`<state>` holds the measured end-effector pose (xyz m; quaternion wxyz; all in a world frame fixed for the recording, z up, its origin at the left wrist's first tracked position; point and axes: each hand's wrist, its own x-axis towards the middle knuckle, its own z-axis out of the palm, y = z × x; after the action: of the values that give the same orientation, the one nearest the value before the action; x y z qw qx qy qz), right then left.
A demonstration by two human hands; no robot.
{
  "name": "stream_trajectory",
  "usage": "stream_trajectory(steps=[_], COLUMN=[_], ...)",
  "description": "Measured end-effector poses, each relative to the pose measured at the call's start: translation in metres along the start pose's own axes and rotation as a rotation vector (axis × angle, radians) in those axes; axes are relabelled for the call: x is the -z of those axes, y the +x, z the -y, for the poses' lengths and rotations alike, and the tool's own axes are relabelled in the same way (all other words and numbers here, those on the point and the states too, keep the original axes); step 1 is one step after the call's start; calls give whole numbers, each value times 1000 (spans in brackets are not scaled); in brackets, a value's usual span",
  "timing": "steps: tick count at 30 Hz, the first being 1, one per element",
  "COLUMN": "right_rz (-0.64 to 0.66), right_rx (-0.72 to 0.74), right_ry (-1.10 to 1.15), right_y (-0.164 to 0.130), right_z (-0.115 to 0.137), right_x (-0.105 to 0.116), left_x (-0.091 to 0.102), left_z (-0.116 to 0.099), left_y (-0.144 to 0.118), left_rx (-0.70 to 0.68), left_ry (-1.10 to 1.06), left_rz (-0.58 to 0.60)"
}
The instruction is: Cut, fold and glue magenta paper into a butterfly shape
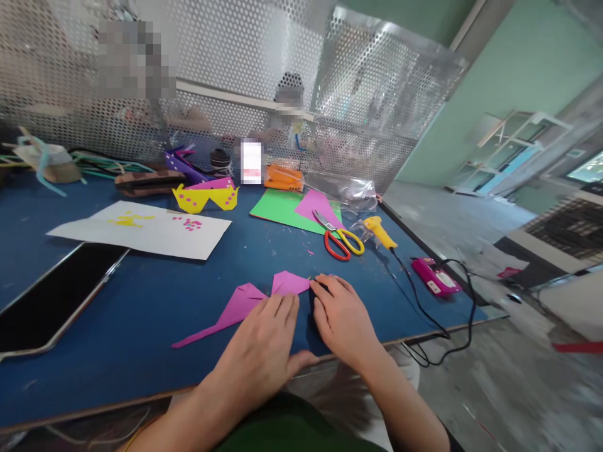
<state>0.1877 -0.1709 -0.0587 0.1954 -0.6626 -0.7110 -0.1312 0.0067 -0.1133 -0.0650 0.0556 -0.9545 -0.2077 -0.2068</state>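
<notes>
A pink paper mask cutout (242, 306) with a long pointed arm lies on the blue tabletop before me. My left hand (264, 333) rests flat across its middle, fingers stretched out and the thumb toward the table's front edge. At the cutout's right end, my right hand (343, 314) lies on the table with its fingers extended and slightly bent. Its fingertips cover that end, so what is under them is hidden. Beyond the hands, scissors (336, 245) with red and yellow handles lie partly on a loose pink paper sheet (318, 206).
A yellow glue gun (379, 232) has a black cord trailing past a magenta box (436, 277). White paper (146, 232) overlaps a dark tablet-like panel (51, 301). Behind are a yellow paper mask (205, 199), green paper (277, 210), an orange case (284, 178) and a perforated metal screen (235, 50).
</notes>
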Motion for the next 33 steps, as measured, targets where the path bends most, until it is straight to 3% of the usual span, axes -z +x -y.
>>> stream_trajectory(steps=[6,13,19,25,33], right_rz=[24,45,25,33,54], right_rx=[30,-3,-20,-58,15], right_ry=[55,67,68,8,-97], right_y=[-2,0,-3,-7,2], right_z=[-9,0,-10,-28,-29], right_x=[8,0,0,2,-2], left_x=[4,-2,2,3,2], left_z=[1,-2,-5,-4,-1], left_y=[0,2,7,6,7], left_rx=[22,35,37,15,0], left_ry=[-35,0,-8,45,3], left_rz=[27,23,102,67,49])
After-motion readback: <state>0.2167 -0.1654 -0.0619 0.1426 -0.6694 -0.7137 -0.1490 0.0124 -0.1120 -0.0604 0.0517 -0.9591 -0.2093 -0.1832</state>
